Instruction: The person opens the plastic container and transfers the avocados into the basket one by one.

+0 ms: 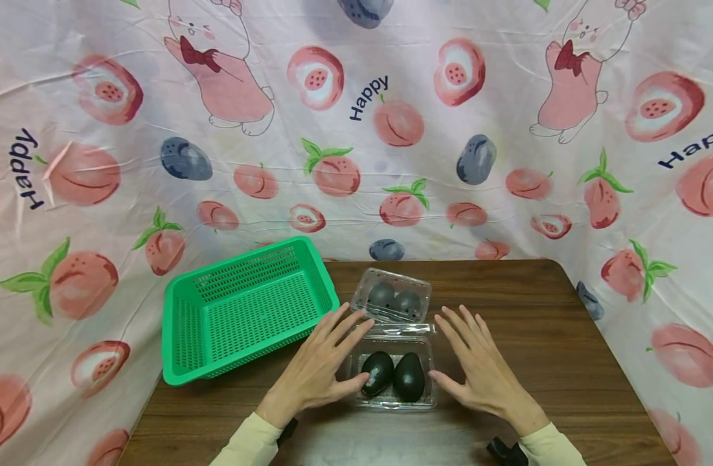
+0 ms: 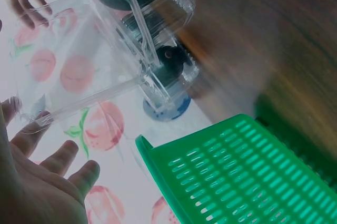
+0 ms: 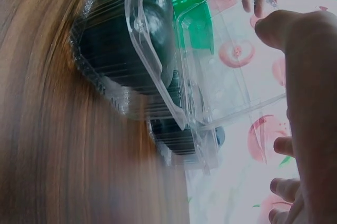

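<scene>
A clear plastic clamshell box (image 1: 391,405) stands between both hands, its lid (image 2: 58,100) raised. Inside it lie two dark green avocados, the left one (image 1: 381,370) and the right one (image 1: 409,378). At the box's left, my left hand (image 1: 318,369) has its fingers spread and its thumb overlapping the left avocado in the head view. On the other side my right hand (image 1: 481,372) is spread likewise, thumb tip close to the box's right rim. Neither hand grips anything. Behind the lid, a second clear box (image 1: 423,294) contains two dark round fruits (image 1: 382,294).
A green slotted plastic basket (image 1: 260,317) sits at the left of the brown wooden table (image 1: 496,285), tilted to the view. Peach-print cloth (image 1: 391,155) hangs behind the table and along both sides.
</scene>
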Demonstrator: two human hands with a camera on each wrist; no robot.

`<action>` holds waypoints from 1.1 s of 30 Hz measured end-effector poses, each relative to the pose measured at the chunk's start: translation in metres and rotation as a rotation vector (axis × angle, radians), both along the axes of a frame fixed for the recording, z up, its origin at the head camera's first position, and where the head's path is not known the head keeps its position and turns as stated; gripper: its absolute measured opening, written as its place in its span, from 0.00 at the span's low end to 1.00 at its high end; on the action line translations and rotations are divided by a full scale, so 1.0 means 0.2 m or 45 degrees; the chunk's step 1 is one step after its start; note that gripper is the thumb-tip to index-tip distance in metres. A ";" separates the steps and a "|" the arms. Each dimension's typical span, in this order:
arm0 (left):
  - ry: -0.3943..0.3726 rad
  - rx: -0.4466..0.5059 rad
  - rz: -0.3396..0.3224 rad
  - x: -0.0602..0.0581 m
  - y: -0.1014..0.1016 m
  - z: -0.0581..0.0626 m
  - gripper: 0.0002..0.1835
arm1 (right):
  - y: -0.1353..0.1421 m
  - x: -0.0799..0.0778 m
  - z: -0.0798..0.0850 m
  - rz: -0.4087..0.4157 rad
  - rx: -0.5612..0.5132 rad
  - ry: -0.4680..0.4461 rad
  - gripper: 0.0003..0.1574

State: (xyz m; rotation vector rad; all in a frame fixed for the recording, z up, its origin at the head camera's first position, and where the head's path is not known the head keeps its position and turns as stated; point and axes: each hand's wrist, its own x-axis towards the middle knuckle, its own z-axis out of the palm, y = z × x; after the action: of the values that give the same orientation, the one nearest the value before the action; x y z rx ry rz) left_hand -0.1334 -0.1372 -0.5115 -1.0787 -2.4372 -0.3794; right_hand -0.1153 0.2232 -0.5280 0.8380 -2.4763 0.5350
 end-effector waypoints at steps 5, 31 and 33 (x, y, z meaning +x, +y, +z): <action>-0.011 -0.027 0.018 -0.03 0.00 0.02 0.56 | 0.02 0.02 -0.01 -0.040 -0.003 -0.028 0.61; -0.085 -0.063 0.071 -0.17 0.04 0.08 0.57 | -0.02 0.12 -0.18 0.002 0.085 -0.084 0.64; -0.095 -0.062 0.070 -0.18 0.05 0.08 0.57 | -0.03 0.13 -0.19 0.010 0.096 -0.087 0.64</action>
State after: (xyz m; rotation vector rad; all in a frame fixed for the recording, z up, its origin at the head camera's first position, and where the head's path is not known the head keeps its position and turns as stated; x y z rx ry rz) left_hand -0.1687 -0.1276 -0.4960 -1.0320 -2.5486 -0.3501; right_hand -0.0895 0.2179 -0.5654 0.8723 -2.5702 0.4835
